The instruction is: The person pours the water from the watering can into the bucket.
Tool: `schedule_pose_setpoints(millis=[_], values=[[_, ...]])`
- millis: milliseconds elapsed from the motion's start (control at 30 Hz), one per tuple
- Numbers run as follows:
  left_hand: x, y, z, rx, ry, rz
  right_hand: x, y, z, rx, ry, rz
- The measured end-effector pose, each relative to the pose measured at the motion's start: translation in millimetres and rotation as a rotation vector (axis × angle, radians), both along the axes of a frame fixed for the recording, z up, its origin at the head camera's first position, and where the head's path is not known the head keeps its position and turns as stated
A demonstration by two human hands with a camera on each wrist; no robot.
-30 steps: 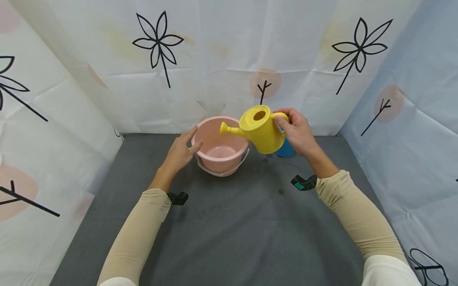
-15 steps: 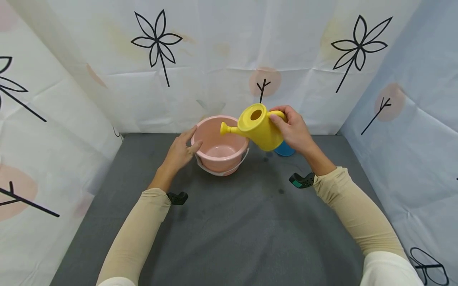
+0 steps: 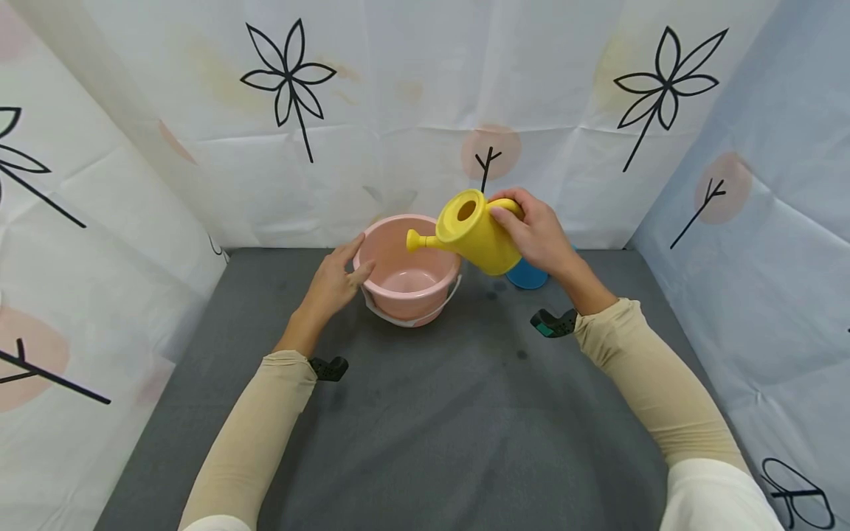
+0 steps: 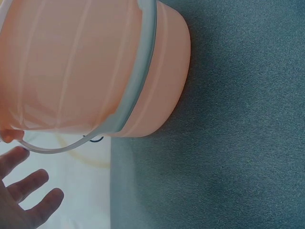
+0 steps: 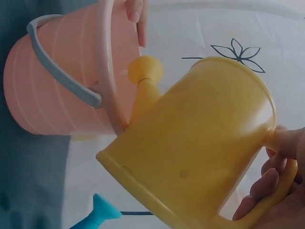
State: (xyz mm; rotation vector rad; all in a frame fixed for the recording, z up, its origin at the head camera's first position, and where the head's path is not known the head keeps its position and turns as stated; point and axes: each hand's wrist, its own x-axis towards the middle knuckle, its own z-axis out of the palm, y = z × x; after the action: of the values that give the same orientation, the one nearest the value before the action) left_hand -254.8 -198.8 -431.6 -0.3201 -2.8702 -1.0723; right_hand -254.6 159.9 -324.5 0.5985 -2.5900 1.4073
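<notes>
A yellow toy watering can [image 3: 482, 240] is tilted in the air, its spout reaching left over the pink bucket [image 3: 408, 295]. My right hand [image 3: 538, 228] grips the can by its handle; the right wrist view shows the fingers [image 5: 265, 183] curled round the handle. At the bucket's left rim rests my left hand [image 3: 332, 284], thumb over the opening. The other fingers [image 4: 28, 185] are spread and fairly straight beside the bucket in the left wrist view. The bucket stands upright, its pale handle [image 3: 413, 322] hanging down at the front.
Behind the raised can, a blue thing [image 3: 527, 276] stands on the dark grey table [image 3: 425, 428], mostly hidden; the right wrist view shows its blue spout [image 5: 101, 213]. White sheets [image 3: 412, 96] with leaf drawings enclose the table at the back and sides.
My right hand has moved the watering can a little to the left and slightly up, tipping it further toward the bucket. The left hand and bucket have stayed in place.
</notes>
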Motion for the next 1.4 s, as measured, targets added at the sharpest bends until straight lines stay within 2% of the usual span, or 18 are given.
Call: schedule_pose_setpoints(millis=[733, 1067, 1400], values=[[-0.8, 0.1, -1.5, -0.014, 0.004, -0.013, -8.6, -5.2, 9.1, 0.112, 0.045, 0.008], [-1.6, 0.4, -1.7, -0.009, 0.002, -0.015, -20.9, 2.3, 5.2, 0.074, 0.022, -0.006], [-0.6, -1.2, -1.5, -0.012, 0.001, -0.007, -21.9, 1.3, 9.6, 0.13, 0.041, 0.016]])
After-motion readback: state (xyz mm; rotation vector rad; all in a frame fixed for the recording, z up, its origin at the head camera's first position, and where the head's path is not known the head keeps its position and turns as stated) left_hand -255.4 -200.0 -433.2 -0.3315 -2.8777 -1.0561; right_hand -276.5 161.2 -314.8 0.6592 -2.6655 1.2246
